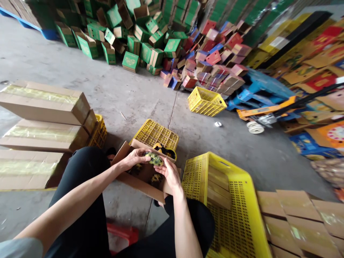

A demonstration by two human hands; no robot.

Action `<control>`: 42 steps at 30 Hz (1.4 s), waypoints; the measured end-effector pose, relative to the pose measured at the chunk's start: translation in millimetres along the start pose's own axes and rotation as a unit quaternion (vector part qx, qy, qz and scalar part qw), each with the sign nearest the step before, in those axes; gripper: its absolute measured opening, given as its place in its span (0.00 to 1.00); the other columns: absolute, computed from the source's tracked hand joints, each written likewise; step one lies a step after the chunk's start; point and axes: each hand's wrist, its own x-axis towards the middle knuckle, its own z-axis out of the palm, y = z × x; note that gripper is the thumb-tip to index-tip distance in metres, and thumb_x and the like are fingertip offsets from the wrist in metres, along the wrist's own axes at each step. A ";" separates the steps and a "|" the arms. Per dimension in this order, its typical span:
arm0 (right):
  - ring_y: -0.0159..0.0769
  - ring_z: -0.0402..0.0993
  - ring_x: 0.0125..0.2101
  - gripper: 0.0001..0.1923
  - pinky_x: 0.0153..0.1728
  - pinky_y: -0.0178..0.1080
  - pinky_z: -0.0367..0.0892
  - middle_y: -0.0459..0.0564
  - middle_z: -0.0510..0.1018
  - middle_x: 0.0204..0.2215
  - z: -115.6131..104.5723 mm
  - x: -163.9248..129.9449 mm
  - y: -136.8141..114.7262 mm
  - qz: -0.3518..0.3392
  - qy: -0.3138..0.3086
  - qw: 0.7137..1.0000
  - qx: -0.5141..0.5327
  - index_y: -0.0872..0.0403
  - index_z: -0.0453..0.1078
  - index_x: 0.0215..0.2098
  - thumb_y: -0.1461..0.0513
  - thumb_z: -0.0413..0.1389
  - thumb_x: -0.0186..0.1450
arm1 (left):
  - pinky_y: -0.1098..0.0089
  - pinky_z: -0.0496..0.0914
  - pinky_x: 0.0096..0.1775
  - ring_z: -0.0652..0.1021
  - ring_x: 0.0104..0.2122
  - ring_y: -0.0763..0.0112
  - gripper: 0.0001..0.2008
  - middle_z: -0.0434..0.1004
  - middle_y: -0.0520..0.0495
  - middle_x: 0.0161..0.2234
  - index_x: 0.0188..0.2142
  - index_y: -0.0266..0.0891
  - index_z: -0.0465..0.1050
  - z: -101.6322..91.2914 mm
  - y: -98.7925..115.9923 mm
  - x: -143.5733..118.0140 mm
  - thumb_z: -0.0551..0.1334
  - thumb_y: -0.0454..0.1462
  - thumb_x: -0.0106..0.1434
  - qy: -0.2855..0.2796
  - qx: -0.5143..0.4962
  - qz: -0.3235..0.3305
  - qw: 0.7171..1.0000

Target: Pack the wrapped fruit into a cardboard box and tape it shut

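Note:
My left hand (135, 156) and my right hand (168, 173) meet over an open brown cardboard box (139, 184) resting on my knees. Together they hold a small green and yellow packet (154, 158) just above the box. Dark items with yellow spots lie inside the box. A yellow and black object (164, 149) sits at the box's far edge, just beyond my fingers.
A yellow crate (228, 200) holding flat cardboard stands at my right, an upturned yellow crate (156, 133) lies ahead, another (206, 101) farther off. Taped cartons (45, 104) are stacked left. Green (129, 39) and red-blue boxes (212, 61) are heaped behind. Flat cartons (301, 218) lie right.

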 end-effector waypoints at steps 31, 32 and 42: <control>0.42 0.81 0.24 0.28 0.29 0.42 0.76 0.46 0.82 0.23 2.9 -3.4 -1.5 -0.004 0.069 0.991 -0.114 0.49 0.78 0.34 0.35 0.67 0.60 | 0.68 0.75 0.45 0.83 0.48 0.59 0.31 0.85 0.39 0.51 0.58 0.40 0.80 1.5 4.7 -0.5 0.76 0.53 0.60 -0.031 -0.018 -0.047 0.998; 0.42 0.82 0.25 0.28 0.30 0.42 0.76 0.47 0.83 0.23 2.6 -2.8 -1.2 -0.002 0.068 0.992 -0.107 0.49 0.77 0.34 0.34 0.66 0.60 | 0.68 0.75 0.46 0.83 0.48 0.58 0.31 0.85 0.39 0.52 0.58 0.40 0.80 1.4 4.6 -0.2 0.76 0.52 0.61 -0.037 -0.022 -0.043 0.998; 0.38 0.79 0.25 0.28 0.30 0.41 0.76 0.47 0.82 0.25 -1.5 1.0 -0.2 -0.012 0.055 0.995 -0.079 0.49 0.79 0.36 0.35 0.66 0.60 | 0.65 0.76 0.50 0.84 0.50 0.56 0.30 0.85 0.38 0.53 0.56 0.39 0.81 1.6 4.7 1.2 0.78 0.49 0.58 -0.049 -0.061 -0.034 0.996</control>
